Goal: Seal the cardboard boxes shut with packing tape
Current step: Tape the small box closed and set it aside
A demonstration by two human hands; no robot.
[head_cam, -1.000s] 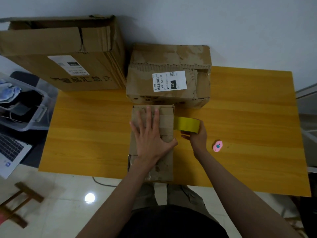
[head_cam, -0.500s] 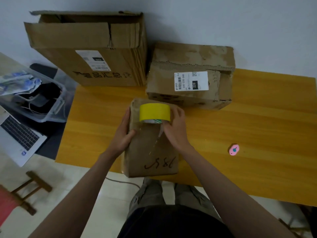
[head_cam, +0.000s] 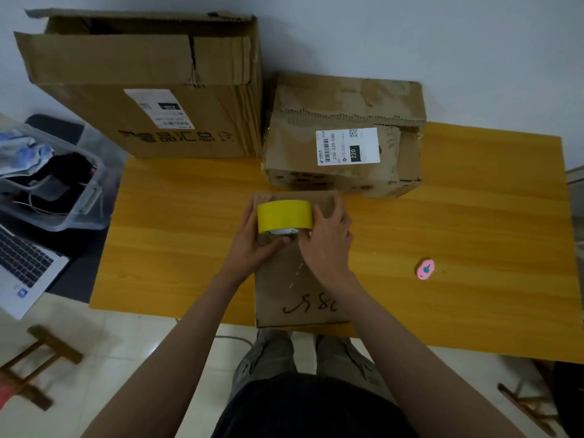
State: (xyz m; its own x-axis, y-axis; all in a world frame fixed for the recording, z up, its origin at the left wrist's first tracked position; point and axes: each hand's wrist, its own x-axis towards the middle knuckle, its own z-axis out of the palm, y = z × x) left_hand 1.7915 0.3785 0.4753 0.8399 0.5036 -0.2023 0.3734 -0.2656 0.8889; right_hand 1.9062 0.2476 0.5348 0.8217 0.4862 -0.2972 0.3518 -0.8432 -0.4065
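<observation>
Having shifted my left hand point(head_cam: 252, 245) off the box point(head_cam: 294, 279), both hands grip the tape point(head_cam: 284, 214), right hand point(head_cam: 328, 238) ready to pull.

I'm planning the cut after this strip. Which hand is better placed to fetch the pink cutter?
The right hand. The pink cutter lies on the table to its right, with bare tabletop between. The left hand would have to cross the tape roll and box.

Tabletop point(head_cam: 474, 222), yellow wood: three cardboard boxes — large point(head_cam: 142, 90), medium point(head_cam: 344, 134), small point(head_cam: 284, 286); pink cutter point(head_cam: 425, 269) at right.
</observation>
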